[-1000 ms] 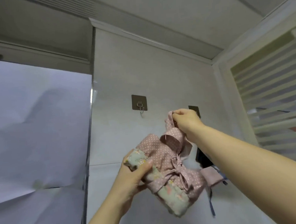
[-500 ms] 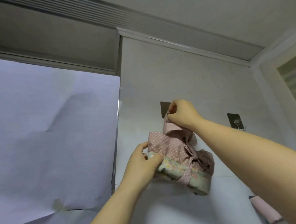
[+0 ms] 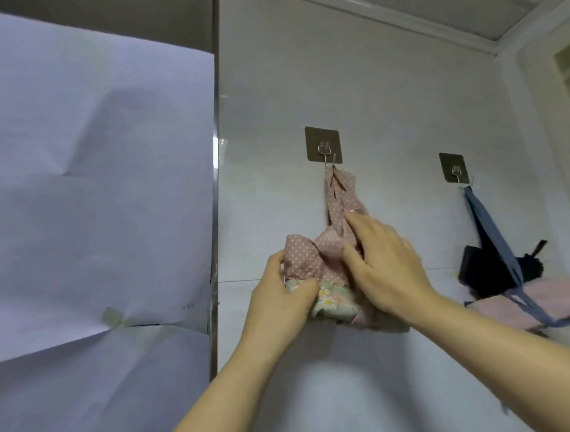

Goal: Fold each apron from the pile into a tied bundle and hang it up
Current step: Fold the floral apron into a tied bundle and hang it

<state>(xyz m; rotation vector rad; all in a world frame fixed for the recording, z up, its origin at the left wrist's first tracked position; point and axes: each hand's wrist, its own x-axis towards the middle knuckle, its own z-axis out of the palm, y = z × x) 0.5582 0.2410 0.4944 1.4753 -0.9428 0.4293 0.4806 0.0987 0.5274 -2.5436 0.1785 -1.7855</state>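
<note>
The bundle (image 3: 304, 259) hung against the wall, just below the left hook (image 3: 323, 145), its strap (image 3: 338, 196) now looped over the metal wire. Half a second before, the right hand had been up at the hook, pinching that strap onto it; since then it had dropped to the bundle itself. By my reading the hanging was all but finished, with only the letting go left. The bundle was a tight roll of pink cloth with white dots, with a pale flowered band along its lower edge and the strap rising narrow and twisted to the hook. The left hand (image 3: 282, 299) gripped its lower left end, thumb on the flowered band and fingers curled behind. The right hand (image 3: 390, 266) lay over the right side with fingers spread and fairly straight, pressing rather than clasping. To the right, a second hook (image 3: 454, 169) held another bundle (image 3: 529, 296), pink and dark, by a blue strap (image 3: 488, 226). Far left, a large creased sheet of white paper (image 3: 92, 194) covered the wall.
</note>
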